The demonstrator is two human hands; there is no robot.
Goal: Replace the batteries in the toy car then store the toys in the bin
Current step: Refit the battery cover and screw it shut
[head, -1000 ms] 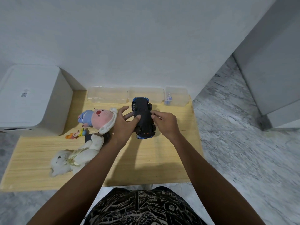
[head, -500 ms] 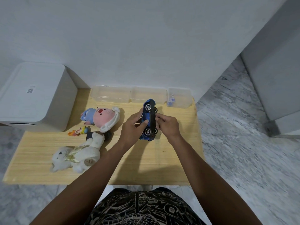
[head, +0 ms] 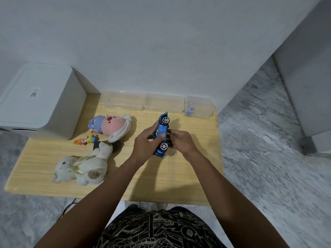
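Observation:
A blue toy car (head: 162, 130) is tipped on its side above the wooden table (head: 161, 176), two silver wheels facing me. My left hand (head: 146, 146) grips its roof side, thumb across the body. My right hand (head: 180, 142) grips the underside from the right. A pink plush (head: 112, 127), a white teddy bear (head: 84, 167) and a small orange and blue figure (head: 86, 140) lie to the left. The closed white bin (head: 37, 102) stands at the far left.
Three clear plastic boxes (head: 163, 102) line the wall at the table's back edge; the right one (head: 198, 106) holds small blue items. A dark object (head: 117, 145) lies partly under the teddy. Marble floor surrounds the table.
The car lay underside up between both hands a second ago. It has been rolled onto its side, so the blue body and wheels show. Both hands kept their hold.

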